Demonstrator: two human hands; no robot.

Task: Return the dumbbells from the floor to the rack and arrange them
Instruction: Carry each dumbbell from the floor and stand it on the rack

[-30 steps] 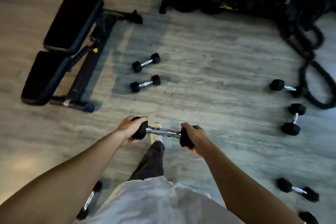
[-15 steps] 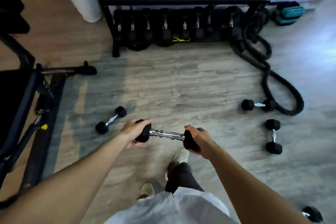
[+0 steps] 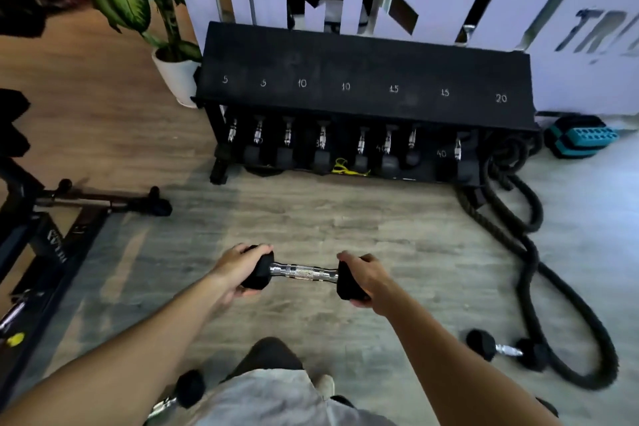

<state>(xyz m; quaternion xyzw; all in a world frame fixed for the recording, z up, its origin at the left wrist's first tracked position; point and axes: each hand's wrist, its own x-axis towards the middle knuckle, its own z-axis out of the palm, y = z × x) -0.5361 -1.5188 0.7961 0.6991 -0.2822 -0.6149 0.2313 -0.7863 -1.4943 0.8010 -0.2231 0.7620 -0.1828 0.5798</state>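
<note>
I hold one black-headed dumbbell point(image 3: 304, 271) with a chrome handle level in front of me. My left hand point(image 3: 238, 268) is closed around its left head and my right hand point(image 3: 366, 278) around its right head. Straight ahead stands the black rack point(image 3: 363, 79); its top shelf is bare and marked 5, 5, 10, 10, 15, 15, 20. Several dumbbells point(image 3: 321, 145) sit on its lower shelf. Another dumbbell point(image 3: 506, 349) lies on the floor at right, and one more dumbbell point(image 3: 179, 391) shows by my left leg.
A thick black battle rope point(image 3: 529, 252) coils on the floor from the rack's right end. A bench frame point(image 3: 52, 218) stands at left. A potted plant point(image 3: 173, 69) sits by the rack's left corner, a teal block point(image 3: 581, 137) at its right. A white wall panel rises behind.
I have walked toward the rack with the dumbbell held in both hands; the rack is now much closer and the floor dumbbells have slid back and out of view.
</note>
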